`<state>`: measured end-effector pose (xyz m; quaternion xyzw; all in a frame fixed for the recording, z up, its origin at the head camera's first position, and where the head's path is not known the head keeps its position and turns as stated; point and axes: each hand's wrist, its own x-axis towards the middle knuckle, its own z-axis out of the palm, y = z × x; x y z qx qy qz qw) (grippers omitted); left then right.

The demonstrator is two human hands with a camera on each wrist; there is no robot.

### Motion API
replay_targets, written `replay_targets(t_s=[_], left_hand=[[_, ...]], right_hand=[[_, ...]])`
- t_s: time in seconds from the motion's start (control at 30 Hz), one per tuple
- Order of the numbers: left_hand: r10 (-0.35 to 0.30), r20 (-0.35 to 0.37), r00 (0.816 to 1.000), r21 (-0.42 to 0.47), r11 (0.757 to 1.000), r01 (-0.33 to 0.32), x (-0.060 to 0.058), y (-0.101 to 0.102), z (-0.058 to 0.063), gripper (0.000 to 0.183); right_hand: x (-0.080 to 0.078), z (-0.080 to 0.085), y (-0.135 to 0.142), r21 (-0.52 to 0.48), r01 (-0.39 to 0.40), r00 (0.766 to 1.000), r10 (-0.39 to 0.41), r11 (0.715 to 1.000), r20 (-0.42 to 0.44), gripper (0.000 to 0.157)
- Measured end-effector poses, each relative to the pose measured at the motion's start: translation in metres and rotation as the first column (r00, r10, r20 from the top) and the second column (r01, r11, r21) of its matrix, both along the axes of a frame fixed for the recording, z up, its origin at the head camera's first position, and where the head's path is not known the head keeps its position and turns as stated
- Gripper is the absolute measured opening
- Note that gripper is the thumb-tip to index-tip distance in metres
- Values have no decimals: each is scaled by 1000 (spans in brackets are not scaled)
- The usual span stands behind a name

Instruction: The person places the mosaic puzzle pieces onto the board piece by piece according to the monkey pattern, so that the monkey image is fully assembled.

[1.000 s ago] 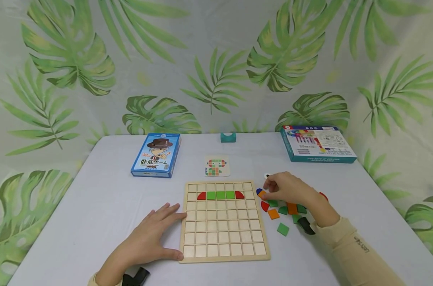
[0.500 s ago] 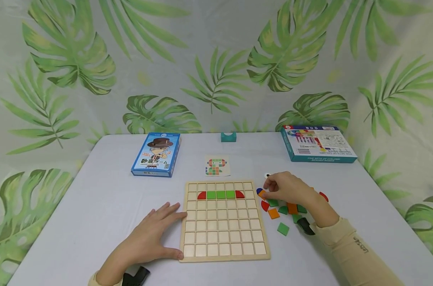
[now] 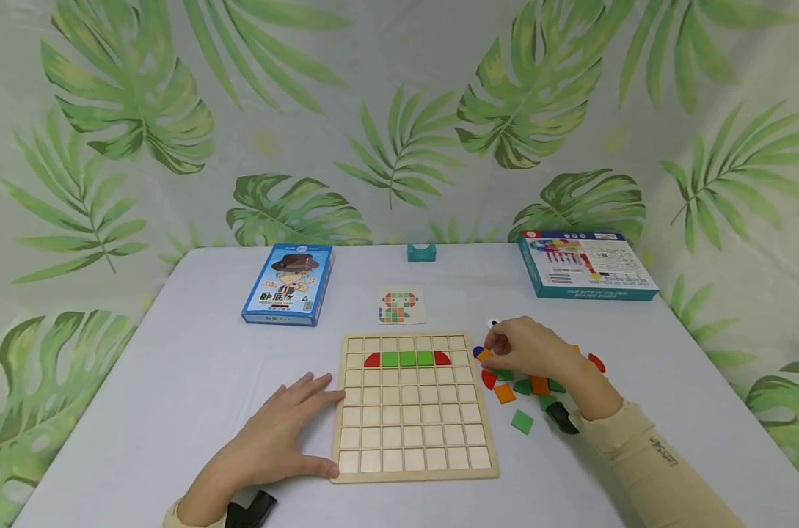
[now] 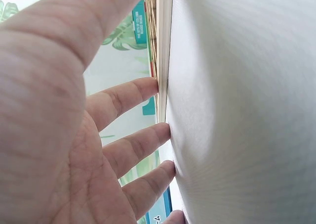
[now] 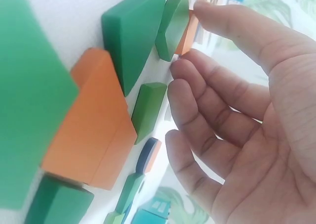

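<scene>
"Taking clock directions from the middle of the board (image 3: 402,438), what's nearest?"
"At 8 o'clock, the left hand (image 3: 275,434), released and spread, thumb and index fingertip touching the board's edge. Its sleeve (image 3: 183,518) is cut off by the frame."
"And at 3?"
"Loose tiles (image 3: 505,394), green, orange and red, some hidden by the other arm."
"The right hand (image 3: 531,348)?"
"At 2 o'clock, pinching an orange tile (image 3: 484,355) just off the board's right edge. Fingers cover part of the tile; whether it touches or overlaps the blue piece (image 3: 477,351) there, I can't tell."
"How does it look?"
"Flat, plain orange, straight-edged where visible."
"On the board?"
"Towards 12, three green squares (image 3: 407,359) between two round-cornered red pieces (image 3: 373,360)."
"Beyond?"
"A card (image 3: 402,304) at 12, its coloured figure's details too small to make out; then a blue box (image 3: 290,284) at 10, a teal-sided box (image 3: 587,268) at 2, and a teal block (image 3: 422,254) at 12."
</scene>
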<state>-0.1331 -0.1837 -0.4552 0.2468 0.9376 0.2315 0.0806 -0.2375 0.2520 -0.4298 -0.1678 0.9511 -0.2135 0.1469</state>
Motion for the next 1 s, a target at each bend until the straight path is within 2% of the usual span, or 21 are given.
replay_targets(t_s=[0.5,0.67,0.9,1.0], left_hand=[[4,6,1000,3,1000,-5,0,0,0,105],[9,18,1000,2,1000,-9,1,1,1,105],[7,15,1000,1,1000,-7,0,1,0,105],[10,19,1000,2,1000,-10,0,0,0,106]], right_hand=[[-5,2,3,4,16,1000,-16,1000,26,26],[-9,8,0,-18,12,1000,-12,1000,0,25],[-5,20,-27,-70,-86,991,78,994,-107,22],[-3,25,-46,-85,-118,987,108,989,-119,22]])
